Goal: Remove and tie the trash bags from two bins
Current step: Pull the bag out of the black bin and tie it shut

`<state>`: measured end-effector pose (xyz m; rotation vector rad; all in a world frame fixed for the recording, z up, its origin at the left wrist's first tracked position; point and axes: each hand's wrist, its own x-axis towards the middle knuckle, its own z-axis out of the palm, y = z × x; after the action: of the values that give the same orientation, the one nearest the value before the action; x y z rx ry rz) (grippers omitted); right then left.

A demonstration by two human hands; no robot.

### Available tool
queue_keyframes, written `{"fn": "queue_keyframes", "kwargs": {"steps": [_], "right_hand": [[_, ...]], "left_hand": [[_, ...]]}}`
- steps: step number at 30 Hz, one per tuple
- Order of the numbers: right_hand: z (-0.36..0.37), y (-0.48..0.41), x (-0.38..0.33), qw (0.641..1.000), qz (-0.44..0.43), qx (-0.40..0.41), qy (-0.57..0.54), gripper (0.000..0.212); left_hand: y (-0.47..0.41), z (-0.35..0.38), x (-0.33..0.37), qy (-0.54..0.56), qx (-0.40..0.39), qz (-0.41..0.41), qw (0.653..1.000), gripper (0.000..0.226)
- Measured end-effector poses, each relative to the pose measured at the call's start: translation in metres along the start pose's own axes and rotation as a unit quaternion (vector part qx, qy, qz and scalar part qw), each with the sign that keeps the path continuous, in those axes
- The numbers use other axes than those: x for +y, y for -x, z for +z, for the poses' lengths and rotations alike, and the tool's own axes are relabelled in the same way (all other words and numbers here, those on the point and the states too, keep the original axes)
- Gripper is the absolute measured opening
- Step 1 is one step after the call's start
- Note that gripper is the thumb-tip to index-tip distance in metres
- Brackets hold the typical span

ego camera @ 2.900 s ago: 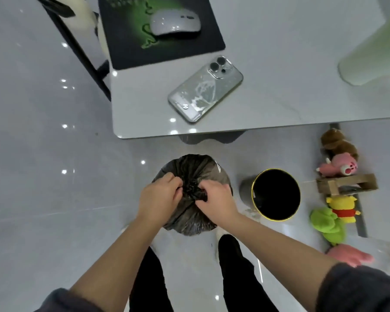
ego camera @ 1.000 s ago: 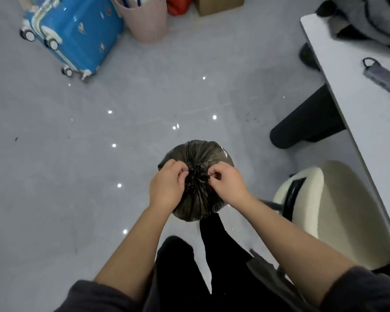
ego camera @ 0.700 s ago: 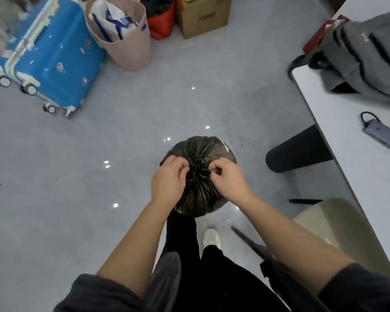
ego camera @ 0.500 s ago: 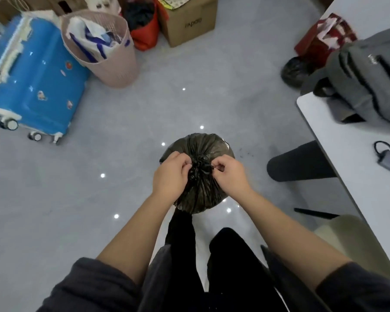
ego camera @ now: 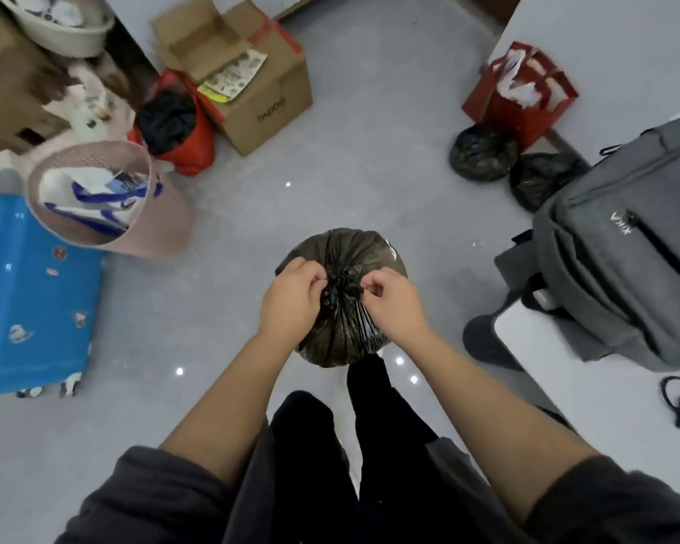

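Observation:
A full black trash bag [ego camera: 342, 249] hangs in the air above the grey floor, in front of my legs. Its neck is gathered into a knot [ego camera: 342, 286] at the top. My left hand [ego camera: 289, 304] pinches the plastic on the knot's left side. My right hand [ego camera: 395, 304] pinches it on the right side. Both hands are closed on the bag's gathered ends and cover part of its top. No bin is in view.
Two tied black bags [ego camera: 481, 153] [ego camera: 542, 180] lie on the floor by a red paper bag [ego camera: 519, 96]. A white table [ego camera: 589, 371] with a grey backpack [ego camera: 625, 245] is at right. A cardboard box [ego camera: 252, 76], pink basket [ego camera: 107, 198] and blue suitcase [ego camera: 28, 292] stand at left.
I have turned away from the table with the phone and the yellow-rimmed bin, carrying the bag across the room. Boxes and two tied bags have come into view. Both hands stay on the knot.

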<state>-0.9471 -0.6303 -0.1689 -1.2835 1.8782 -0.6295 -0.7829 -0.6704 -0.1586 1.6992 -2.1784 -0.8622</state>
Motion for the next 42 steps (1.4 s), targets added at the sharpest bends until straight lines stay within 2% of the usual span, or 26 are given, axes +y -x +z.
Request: {"fn": "queue_keyframes", "kwargs": {"steps": [9,15,22,26,31,33,37,42], "right_hand": [[-0.071,-0.152,-0.026,0.998,0.041,0.053,-0.004,0.012],[-0.113,-0.254,-0.031,0.99,0.092,0.107,-0.002,0.013],[-0.181,-0.327,-0.021,0.978,0.14,0.152,-0.027,0.01],[-0.232,-0.368,0.019,0.97,0.168,0.172,-0.032,0.013],[-0.304,-0.415,0.083,0.971,0.177,0.162,-0.015,0.022],[-0.329,-0.428,0.113,0.971,0.185,0.149,0.016,0.018],[-0.365,-0.455,0.188,0.958,0.212,0.134,0.14,0.013],[-0.373,-0.504,0.313,0.934,0.267,0.169,0.167,0.019]], "left_hand": [[-0.182,-0.018,0.043,0.008,-0.034,0.051,0.998,0.008],[-0.322,-0.013,0.068,-0.022,-0.121,0.122,0.985,0.007],[-0.443,0.001,0.131,-0.054,-0.196,0.212,0.956,0.006],[-0.502,0.041,0.187,-0.065,-0.227,0.249,0.939,0.008],[-0.561,0.106,0.257,-0.108,-0.252,0.275,0.921,0.008],[-0.579,0.137,0.283,-0.137,-0.272,0.292,0.907,0.01],[-0.617,0.221,0.332,-0.243,-0.32,0.378,0.834,0.013],[-0.675,0.361,0.359,-0.282,-0.365,0.435,0.773,0.008]]}}
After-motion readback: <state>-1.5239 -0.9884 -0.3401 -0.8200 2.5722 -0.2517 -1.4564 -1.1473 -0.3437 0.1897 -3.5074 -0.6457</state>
